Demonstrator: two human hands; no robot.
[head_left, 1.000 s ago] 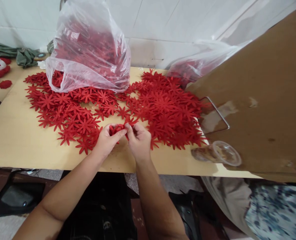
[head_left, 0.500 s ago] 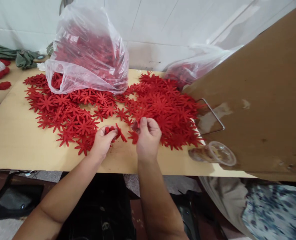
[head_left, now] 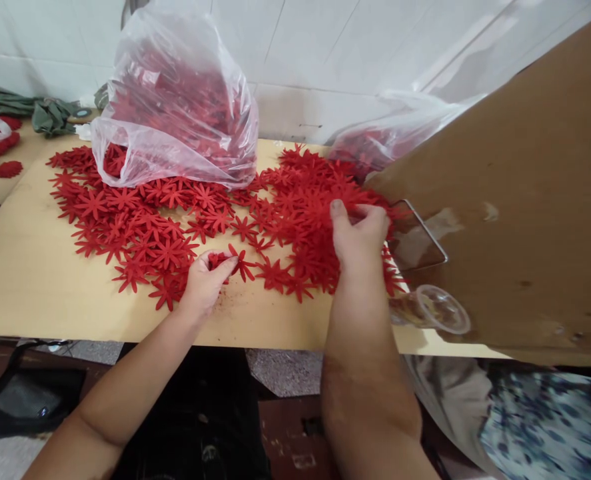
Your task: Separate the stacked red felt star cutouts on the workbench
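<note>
Between thumb and fingers, my left hand (head_left: 209,275) pinches a red flower-shaped cutout (head_left: 244,263), its narrow petals sticking out past the fingertips. More red material shows inside that hand, partly covered by the fingers. My right hand (head_left: 359,230) is over the right-hand pile of red flower cutouts (head_left: 305,200), thumb and fingers apart; I see nothing held between them. A second, looser pile of the same cutouts (head_left: 125,220) spreads to the left of my left hand.
A clear plastic bag (head_left: 180,107) full of red cutouts stands at the back of the table (head_left: 35,280). Another bag (head_left: 385,137) lies behind the right pile. At right are a brown board (head_left: 515,220) with a wire handle (head_left: 428,230) and a clear plastic cup (head_left: 442,310).
My right hand has moved right and forward, from beside my left hand to over the right pile, and its fingers have parted. The cutout in my left hand now faces flatter toward me.
</note>
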